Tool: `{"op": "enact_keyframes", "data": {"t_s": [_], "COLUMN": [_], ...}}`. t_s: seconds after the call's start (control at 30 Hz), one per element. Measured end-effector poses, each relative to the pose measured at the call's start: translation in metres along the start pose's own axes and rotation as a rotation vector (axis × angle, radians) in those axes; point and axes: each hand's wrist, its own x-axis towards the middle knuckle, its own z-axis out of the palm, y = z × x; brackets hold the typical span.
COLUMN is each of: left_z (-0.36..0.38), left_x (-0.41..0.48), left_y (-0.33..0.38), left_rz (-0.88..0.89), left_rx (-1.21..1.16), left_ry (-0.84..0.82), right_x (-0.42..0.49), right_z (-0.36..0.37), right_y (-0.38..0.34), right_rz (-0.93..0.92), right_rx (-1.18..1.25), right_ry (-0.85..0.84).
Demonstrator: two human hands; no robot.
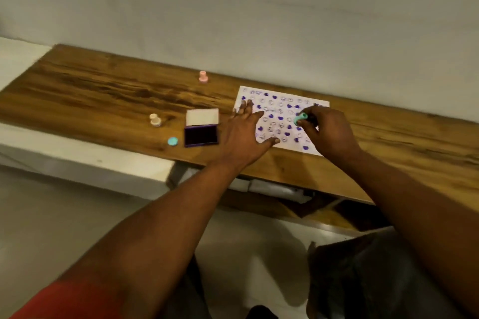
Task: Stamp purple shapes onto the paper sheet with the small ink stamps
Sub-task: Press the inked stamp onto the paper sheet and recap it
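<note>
Stamp (301, 118) probably light, rigid plastic; right hand (329, 132) fingers pinch its stem over paper (285, 103), 3 o'clock of centre. Left hand (243, 132) fingers spread flat, pinning paper's 9 o'clock edge. Paper thin, likely slides.

Head-worn camera looks forward and down onto the wooden table (103, 90).

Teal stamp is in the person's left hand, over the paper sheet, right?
Not quite. The teal stamp is pinched in the right hand, over the paper sheet. The head view shows it; the left hand lies flat on the sheet.
</note>
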Motion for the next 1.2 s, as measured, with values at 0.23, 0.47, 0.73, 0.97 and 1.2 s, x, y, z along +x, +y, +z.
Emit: {"op": "enact_keyframes", "data": {"t_s": [0.23,0.47,0.73,0.97,1.2], "left_z": [0.051,0.072,0.083,0.087,0.085], "left_x": [0.022,0.03,0.025,0.025,0.026], "left_y": [0.064,0.072,0.061,0.06,0.061], "left_rz": [0.232,0.238,0.205,0.197,0.18], "left_rx": [0.022,-0.024,-0.07,-0.079,-0.089], "left_ry": [-0.226,-0.287,-0.289,-0.283,-0.302], "right_x": [-0.037,-0.031,-0.025,-0.027,-0.026], "right_z": [-0.009,0.003,0.021,0.027,0.029], "right_y": [0.069,0.088,0.099,0.103,0.102], "right_rz": [0.125,0.039,0.032,0.035,0.017], "right_rx": [-0.053,-0.052,-0.089,-0.091,-0.111], "right_ry": [-0.039,-0.084,-0.115,-0.146,-0.13]}}
